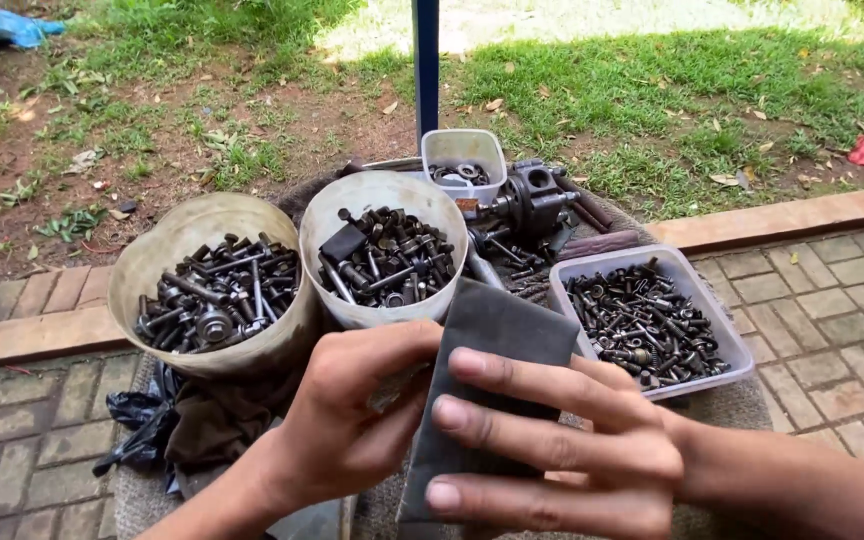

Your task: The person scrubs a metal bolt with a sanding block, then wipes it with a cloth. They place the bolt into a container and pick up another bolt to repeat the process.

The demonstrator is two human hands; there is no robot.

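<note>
- The right hand (562,445) lies flat over a dark grey sheet of sandpaper (497,350), its fingers (542,395) stretched out and pointing to 9 o'clock, pressing on the sheet.
- The left hand (352,410) grips the sheet's left edge, thumb on top and the other fingers curled beneath.
- The sheet stands at 6 o'clock in the view, tilted, just in front of the containers.
- At 12 o'clock from the hands a white round tub (352,205) holds dark bolts and nuts.
- At 10 o'clock a beige round tub (157,250) holds longer bolts and a washer.
- At 2 o'clock a rectangular clear plastic tray (727,345) is full of small screws and nuts.
- Behind, at 12 o'clock, a small square tub (464,150) with bearings sits beside a black metal machine part (537,200).
- A blue post (425,60) rises behind them; brick paving (832,310) lies at 3 o'clock.
</note>
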